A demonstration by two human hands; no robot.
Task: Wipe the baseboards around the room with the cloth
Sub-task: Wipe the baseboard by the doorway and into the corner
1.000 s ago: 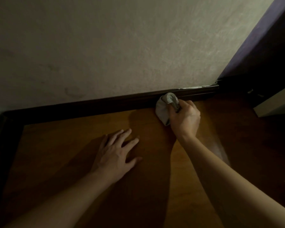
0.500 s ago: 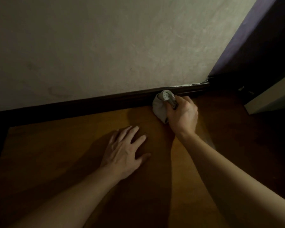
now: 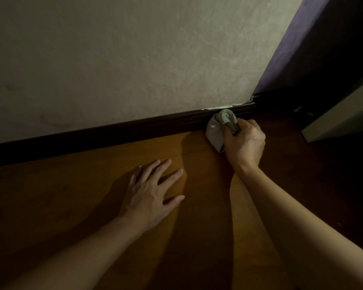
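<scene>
A dark brown baseboard runs along the foot of a pale textured wall, rising to the right toward a corner. My right hand grips a bunched grey cloth and holds it against the baseboard a short way left of the corner. My left hand lies flat on the wooden floor with its fingers spread, below and to the left of the cloth.
The floor is brown wood. A purple wall meets the pale wall at the right corner. A pale board or furniture edge stands at the far right. A chipped white strip tops the baseboard by the corner.
My right hand has slid the cloth to the right along the baseboard, closer to the corner. My left hand has shifted right along the floor, and my view has turned right.
</scene>
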